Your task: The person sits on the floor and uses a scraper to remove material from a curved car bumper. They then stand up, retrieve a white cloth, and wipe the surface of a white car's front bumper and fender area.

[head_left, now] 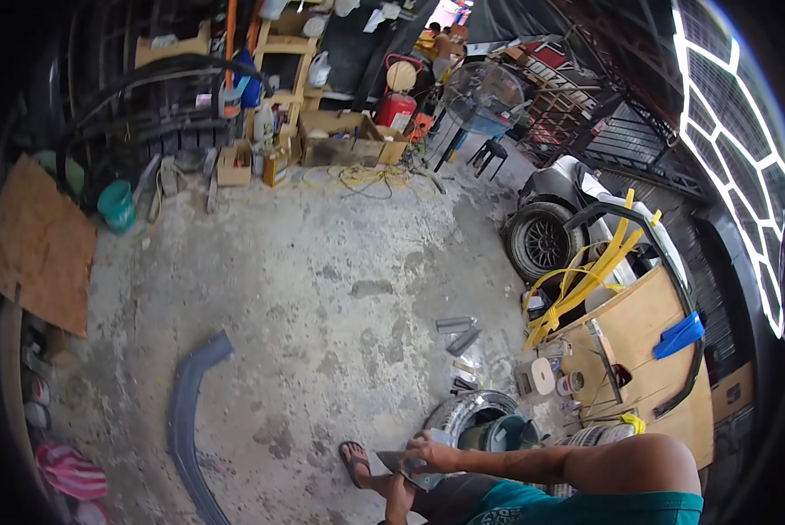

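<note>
Low in the view, my right hand [434, 455] is closed on a thin grey sheet [392, 460] with a pointed corner, whose exact kind I cannot make out. Its paler part shows past my fingers. Just below, my left hand [399, 492] comes up against the same sheet; its fingers are mostly hidden. My sandalled foot [355, 462] stands on the concrete to the left of the hands. A tire [471, 408] and a dark green bucket [508, 430] are right beyond my right forearm.
A long curved grey strip [185, 420] lies on the floor to the left. A plywood board [651, 350] with a black curved trim and blue cloth [678, 335] stands right. Boxes [336, 150] and a fan [483, 96] are at the back, with people [445, 48] beyond.
</note>
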